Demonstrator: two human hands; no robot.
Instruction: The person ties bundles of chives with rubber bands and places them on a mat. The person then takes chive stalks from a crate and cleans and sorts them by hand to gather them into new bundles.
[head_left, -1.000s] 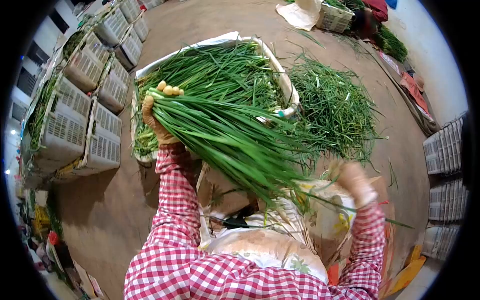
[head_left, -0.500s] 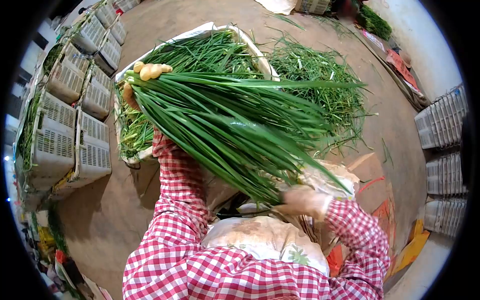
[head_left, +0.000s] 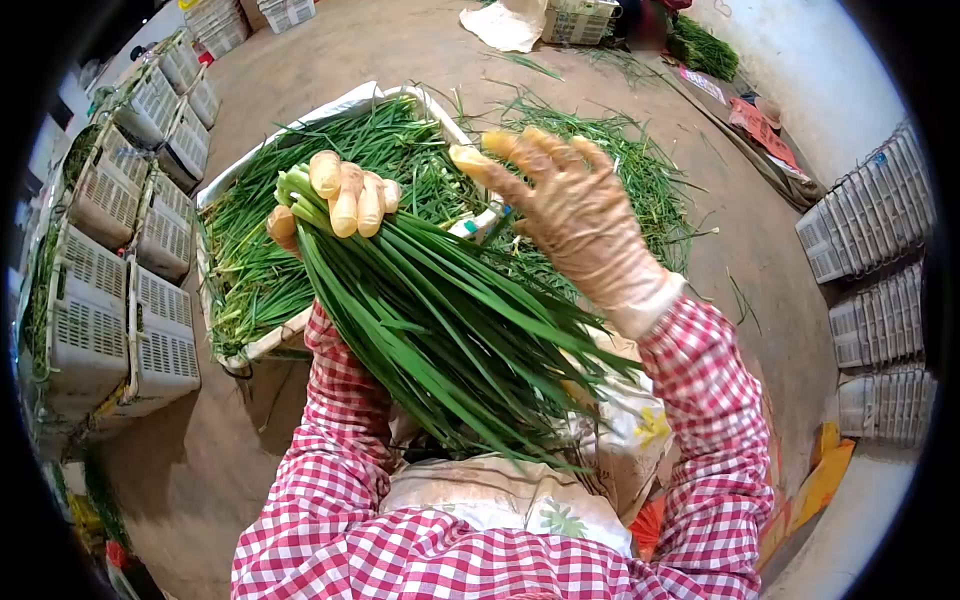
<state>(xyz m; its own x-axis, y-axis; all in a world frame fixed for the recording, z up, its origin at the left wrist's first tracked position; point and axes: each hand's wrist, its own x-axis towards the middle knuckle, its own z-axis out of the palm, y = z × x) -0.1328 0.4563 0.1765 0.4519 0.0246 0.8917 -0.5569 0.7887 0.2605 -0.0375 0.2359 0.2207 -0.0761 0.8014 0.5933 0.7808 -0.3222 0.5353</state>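
Observation:
A thick bunch of garlic chives [head_left: 450, 320] is gripped near its pale stem ends by my gloved left hand [head_left: 350, 197]. Its long green leaves fan down to the right, over my lap. My right hand [head_left: 580, 205], in a stained thin glove, is raised above and to the right of the bunch with fingers spread, holding nothing. Beneath my left hand stands a large white-rimmed basket [head_left: 212, 300] full of loose green leaves. The left thumb side is partly behind the stems.
A heap of loose leaves [head_left: 650, 190] lies on the floor right of the basket. Stacked white crates [head_left: 90, 310] line the left side; more crates [head_left: 880, 310] stand along the right wall. At the far back right lies a green bundle [head_left: 702, 48] near a person's dark clothing.
My right hand has risen from the leaf tips near my lap to above the bunch, its fingers opening. The bunch has swung so its leaves point lower, towards me.

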